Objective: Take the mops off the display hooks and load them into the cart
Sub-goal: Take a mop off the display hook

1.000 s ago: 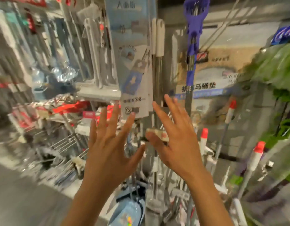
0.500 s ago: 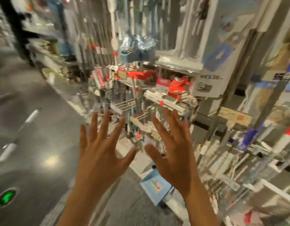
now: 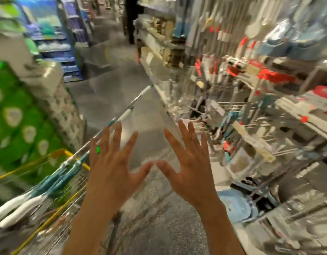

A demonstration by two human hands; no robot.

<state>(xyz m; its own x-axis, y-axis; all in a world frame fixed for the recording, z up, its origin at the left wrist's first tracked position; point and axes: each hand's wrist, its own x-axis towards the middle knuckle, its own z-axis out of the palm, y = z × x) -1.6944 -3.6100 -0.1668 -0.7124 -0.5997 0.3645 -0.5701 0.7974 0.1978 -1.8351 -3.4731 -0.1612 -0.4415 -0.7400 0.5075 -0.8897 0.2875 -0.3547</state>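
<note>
Empty-handed in the cleaning aisle, with mops half loaded

Both the left hand (image 3: 113, 168) and the right hand (image 3: 190, 162) are raised with fingers spread wide, thumbs nearly meeting, holding nothing. Just beyond the left hand, several mops (image 3: 54, 183) already lie in the yellow-framed cart (image 3: 74, 155), their teal-and-white ends low in the basket and their long poles slanting out over the aisle floor (image 3: 118, 92). To the right, the display rack (image 3: 238, 111) is too blurred to pick out single mops or hooks. Judging by the thin poles, a mop should be light and stiff but awkward for its length, likely to swing at the far end; a grip near mid-pole, with the second hand close to the head, looks the steadiest way to lift one clear and lay it beside the others.
</note>
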